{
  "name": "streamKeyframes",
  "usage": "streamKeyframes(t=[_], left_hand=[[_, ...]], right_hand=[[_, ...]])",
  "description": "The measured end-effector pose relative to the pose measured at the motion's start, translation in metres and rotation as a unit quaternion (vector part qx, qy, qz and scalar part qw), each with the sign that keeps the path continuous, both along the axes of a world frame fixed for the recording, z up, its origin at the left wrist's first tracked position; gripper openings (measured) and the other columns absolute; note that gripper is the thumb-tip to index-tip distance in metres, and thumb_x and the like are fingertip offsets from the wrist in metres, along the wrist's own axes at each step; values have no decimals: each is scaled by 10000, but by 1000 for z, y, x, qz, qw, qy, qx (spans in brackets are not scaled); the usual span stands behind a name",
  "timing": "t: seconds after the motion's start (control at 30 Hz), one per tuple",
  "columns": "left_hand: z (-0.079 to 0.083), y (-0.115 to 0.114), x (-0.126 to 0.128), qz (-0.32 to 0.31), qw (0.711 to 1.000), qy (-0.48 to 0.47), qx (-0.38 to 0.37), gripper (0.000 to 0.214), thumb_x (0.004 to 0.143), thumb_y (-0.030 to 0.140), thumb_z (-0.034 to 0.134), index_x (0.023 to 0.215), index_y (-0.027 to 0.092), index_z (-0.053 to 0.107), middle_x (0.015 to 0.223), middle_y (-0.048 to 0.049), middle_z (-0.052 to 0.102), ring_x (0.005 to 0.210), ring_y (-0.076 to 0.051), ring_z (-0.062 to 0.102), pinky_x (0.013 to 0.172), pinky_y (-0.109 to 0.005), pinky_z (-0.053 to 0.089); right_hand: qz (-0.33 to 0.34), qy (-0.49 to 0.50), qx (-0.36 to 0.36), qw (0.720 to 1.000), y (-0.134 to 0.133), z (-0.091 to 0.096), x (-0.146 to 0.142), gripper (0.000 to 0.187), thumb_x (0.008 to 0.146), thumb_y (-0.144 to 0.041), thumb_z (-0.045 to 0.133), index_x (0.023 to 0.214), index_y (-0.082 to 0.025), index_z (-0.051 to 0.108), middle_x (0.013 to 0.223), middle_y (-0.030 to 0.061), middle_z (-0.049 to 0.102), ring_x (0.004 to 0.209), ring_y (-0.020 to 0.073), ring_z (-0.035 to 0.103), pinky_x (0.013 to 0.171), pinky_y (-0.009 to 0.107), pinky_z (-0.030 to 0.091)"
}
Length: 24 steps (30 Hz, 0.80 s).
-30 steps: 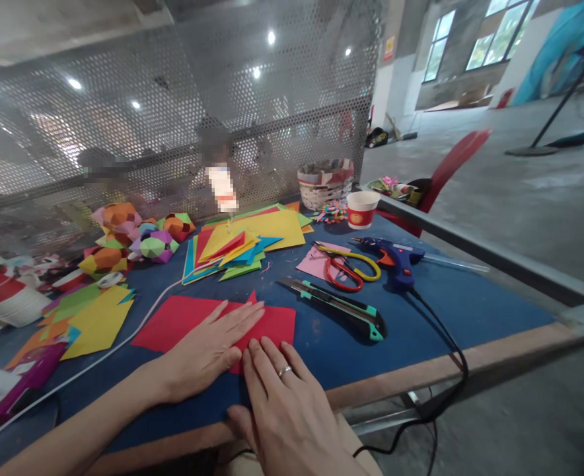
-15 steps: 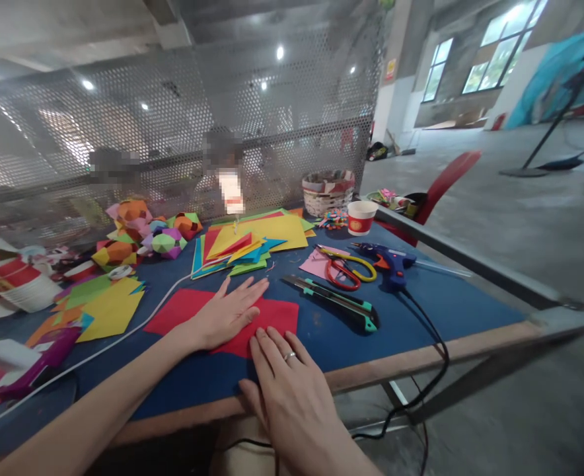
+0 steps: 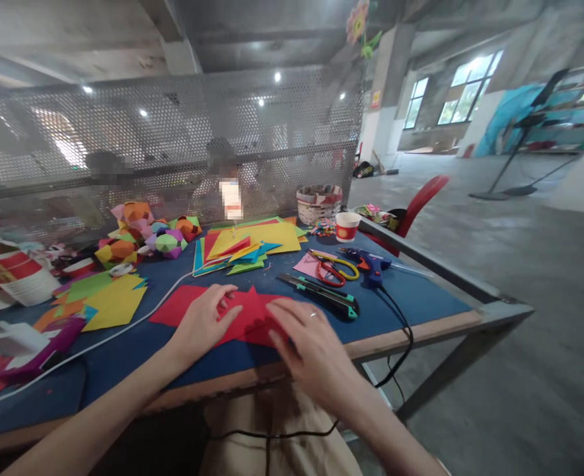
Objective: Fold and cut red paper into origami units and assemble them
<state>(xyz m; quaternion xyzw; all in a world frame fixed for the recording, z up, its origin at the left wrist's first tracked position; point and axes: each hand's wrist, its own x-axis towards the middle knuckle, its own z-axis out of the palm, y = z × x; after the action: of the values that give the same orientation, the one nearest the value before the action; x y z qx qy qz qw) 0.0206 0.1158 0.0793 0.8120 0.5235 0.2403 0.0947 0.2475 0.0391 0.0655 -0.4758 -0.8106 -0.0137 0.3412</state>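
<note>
R hand (image 3: 308, 345): nearest; lies on right part of red paper (image 3: 185, 305). Fingers stretched over the sheet, thumb hidden, so cannot tell if it pinches or only presses.
L hand (image 3: 200, 325): at 9 o'clock of R hand. Fingers bent, tips on same sheet; pinch or press, cannot tell.
Red paper: on blue table (image 3: 421, 304) near front edge; one corner stands up betw. the hands.
Utility knife (image 3: 322, 295): 2 o'clock of paper, just beside.
Scissors (image 3: 332, 268) + glue gun (image 3: 368, 262): farther at 2 o'clock; scissors on pink sheet (image 3: 306, 264).
Coloured sheets (image 3: 267, 237): 12 o'clock, fanned pile.
Paper cup (image 3: 346, 227), basket (image 3: 318, 201): 1 o'clock, far edge.
Paper balls (image 3: 146, 231): 11 o'clock, by mesh screen (image 3: 173, 139).
</note>
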Motion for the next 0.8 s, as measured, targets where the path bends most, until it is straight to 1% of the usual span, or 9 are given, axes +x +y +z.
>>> streamKeyframes(t=[0.07, 0.1, 0.2, 0.27, 0.4, 0.5, 0.57, 0.7, 0.8], left_hand=[[2, -5, 0, 13, 1000, -12, -22, 575, 850, 541, 591, 1258, 136, 584, 1040, -111, 696, 883, -260, 683, 832, -410, 559], [2, -7, 1, 17, 999, -17, -35, 609, 812, 537, 640, 1265, 135, 579, 1043, -110, 693, 884, -262, 678, 838, -413, 554], [4, -7, 6, 23, 996, -31, -77, 695, 724, 511, 724, 1287, 137, 564, 1074, -112, 685, 848, -251, 661, 824, -406, 544], [6, -5, 9, 25, 994, -39, -101, 736, 687, 492, 748, 1301, 137, 554, 1082, -115, 681, 806, -243, 649, 799, -402, 538], [9, 1, 12, 22, 988, -56, -144, 829, 610, 479, 792, 1315, 123, 538, 1081, -128, 672, 749, -236, 636, 763, -405, 526], [11, 1, 12, 6, 980, -81, -181, 857, 587, 441, 796, 1327, 108, 519, 976, -102, 696, 752, -250, 651, 725, -393, 531], [14, -2, 12, -21, 973, -102, -208, 736, 615, 413, 770, 1265, 131, 572, 927, -80, 721, 814, -264, 680, 747, -383, 545], [19, -9, 10, -80, 957, -134, -243, 389, 683, 421, 731, 995, 189, 705, 993, -70, 765, 943, -282, 707, 834, -383, 564], [17, -9, 7, -94, 956, -145, -237, 389, 791, 521, 659, 995, 194, 715, 1012, -71, 770, 969, -290, 706, 834, -394, 572]], right_hand=[[-108, -33, 0, 994, 8, 6, 22, 342, 1023, -233, 471, 1340, -210, 596, 1365, 76, 631, 1237, 217, 574, 1064, 373, 436], [-144, -37, -4, 989, 12, 7, 32, 346, 1020, -232, 472, 1340, -191, 597, 1363, 101, 626, 1227, 247, 576, 1041, 399, 445], [-214, -52, -24, 975, 23, 6, 57, 353, 1007, -229, 482, 1316, -119, 611, 1310, 186, 629, 1159, 341, 593, 933, 476, 479], [-234, -68, -42, 969, 28, 2, 65, 341, 994, -245, 513, 1284, -110, 632, 1228, 197, 655, 1098, 351, 612, 879, 468, 489], [-236, -89, -70, 965, 36, -5, 67, 342, 968, -291, 578, 1260, -127, 648, 1171, 183, 663, 1076, 335, 623, 878, 436, 485], [-230, -81, -79, 967, 41, -5, 65, 370, 958, -283, 595, 1285, -114, 634, 1172, 189, 647, 1085, 334, 624, 897, 430, 490], [-218, -71, -78, 970, 40, -4, 64, 369, 957, -266, 594, 1294, -119, 627, 1165, 179, 633, 1080, 323, 627, 896, 420, 501], [-175, -49, -68, 981, 22, -1, 65, 352, 979, -287, 578, 1314, -183, 606, 1178, 121, 605, 1073, 256, 631, 896, 362, 525], [-122, -30, -61, 990, 4, -2, 66, 336, 979, -268, 576, 1308, -204, 596, 1153, 94, 598, 1034, 224, 640, 875, 350, 546]])
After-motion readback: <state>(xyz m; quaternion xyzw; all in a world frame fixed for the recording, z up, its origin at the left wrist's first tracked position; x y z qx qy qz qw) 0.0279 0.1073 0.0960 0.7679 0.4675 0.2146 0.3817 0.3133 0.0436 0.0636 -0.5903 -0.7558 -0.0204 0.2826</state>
